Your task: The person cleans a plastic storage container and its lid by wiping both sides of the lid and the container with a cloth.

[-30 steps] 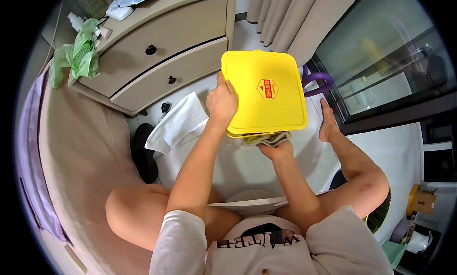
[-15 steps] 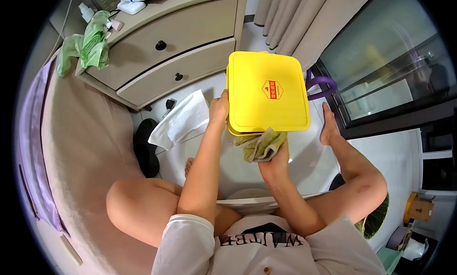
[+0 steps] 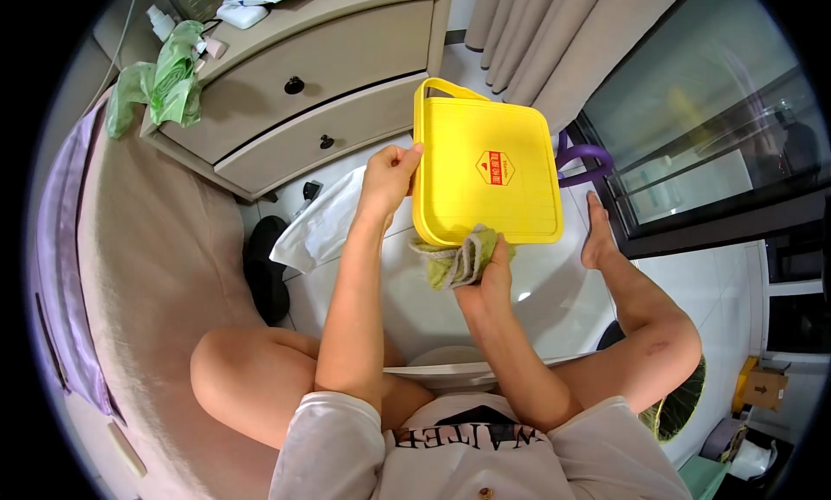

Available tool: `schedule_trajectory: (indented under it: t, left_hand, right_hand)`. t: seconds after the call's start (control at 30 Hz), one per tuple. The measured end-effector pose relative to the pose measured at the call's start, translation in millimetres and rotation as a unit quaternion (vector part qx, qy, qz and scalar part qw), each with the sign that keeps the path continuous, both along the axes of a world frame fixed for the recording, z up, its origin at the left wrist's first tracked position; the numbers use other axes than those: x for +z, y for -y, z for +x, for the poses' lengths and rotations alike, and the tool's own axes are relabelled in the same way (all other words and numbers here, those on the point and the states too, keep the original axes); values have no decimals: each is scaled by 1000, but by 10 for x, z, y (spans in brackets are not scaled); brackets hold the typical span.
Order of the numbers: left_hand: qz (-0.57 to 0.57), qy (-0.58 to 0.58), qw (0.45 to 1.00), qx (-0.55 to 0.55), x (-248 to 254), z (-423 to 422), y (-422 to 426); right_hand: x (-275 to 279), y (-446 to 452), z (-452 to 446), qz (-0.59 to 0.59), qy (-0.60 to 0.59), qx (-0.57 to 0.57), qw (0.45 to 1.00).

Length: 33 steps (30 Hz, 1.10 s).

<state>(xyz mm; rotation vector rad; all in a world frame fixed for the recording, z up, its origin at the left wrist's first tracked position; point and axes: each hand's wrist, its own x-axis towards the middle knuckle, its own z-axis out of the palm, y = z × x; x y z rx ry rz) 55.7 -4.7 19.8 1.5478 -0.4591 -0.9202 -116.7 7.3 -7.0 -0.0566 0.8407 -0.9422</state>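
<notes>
A yellow, squarish lidded bucket (image 3: 476,201) with a red and yellow label is held up in front of me, its lid facing me. My left hand (image 3: 387,180) is closed on the bucket's left side, the thumb lying over the edge and the other fingers partly hidden. A green and grey cloth (image 3: 454,264) is bunched in my right hand (image 3: 492,279), which presses it against the bucket's near edge. The yellow handle (image 3: 452,87) stands out past the far edge.
A beige drawer chest (image 3: 346,50) stands at the far left, with a green plastic bag (image 3: 177,80) on its corner. On the floor are a white plastic bag (image 3: 316,227) and black slippers (image 3: 264,270). A glass door (image 3: 692,145) is at the right, a beige sofa (image 3: 164,283) at the left.
The handle now shows beyond the bucket's far edge. My left hand has moved slightly up and left along the side, and the cloth in my right hand has shifted left.
</notes>
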Motion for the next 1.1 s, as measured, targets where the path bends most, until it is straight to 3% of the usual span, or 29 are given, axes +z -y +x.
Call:
schedule_trajectory:
  t: [0.1, 0.37, 0.47, 0.5, 0.53, 0.57, 0.63, 0.67, 0.7, 0.77, 0.9, 0.97, 1.03, 1.1]
  left_hand:
    - [-34, 29, 999, -1, 56, -93, 53]
    - [-78, -65, 995, -14, 105, -204, 100]
    - [-92, -83, 991, -45, 226, -234, 82]
    - [-99, -93, 989, -54, 240, -256, 86]
    - [-94, -89, 989, -72, 219, -268, 98]
    - [-96, -94, 988, -71, 247, -328, 118]
    - [-157, -220, 962, -38, 352, -545, 176]
    - [-171, -229, 957, -46, 345, -656, 221]
    - [-175, -232, 956, -43, 322, -779, 243]
    - [-249, -339, 903, -86, 296, -989, 253]
    - [-290, -348, 887, -85, 319, -1090, 257]
    - [-231, -405, 879, -97, 350, -1088, 229]
    - [-242, -362, 897, -78, 432, -1136, 198]
    - [-236, -320, 916, -47, 280, -1187, 266]
  right_hand:
    - [194, 35, 35, 47, 32, 25, 998]
    - [734, -237, 0, 110, 111, 183, 971]
    - [1071, -356, -316, 21, 68, 194, 979]
    - [1099, -359, -438, -129, -11, 146, 981]
    - [1077, -333, -482, -206, -51, 124, 969]
    - [1054, -306, -526, -277, -95, 96, 951]
    - [893, -173, -517, -424, -295, 24, 856]
    - [906, -102, -423, -487, -330, 40, 808]
    - [828, -28, -369, -491, -331, 43, 805]
    - [620, 120, -267, -572, -464, 92, 670]
    - [708, 467, -155, -593, -453, 104, 658]
    - [768, 679, -85, -631, -494, 123, 585]
    - [875, 905, 23, -641, -476, 132, 588]
    - [959, 1105, 132, -649, -524, 191, 518]
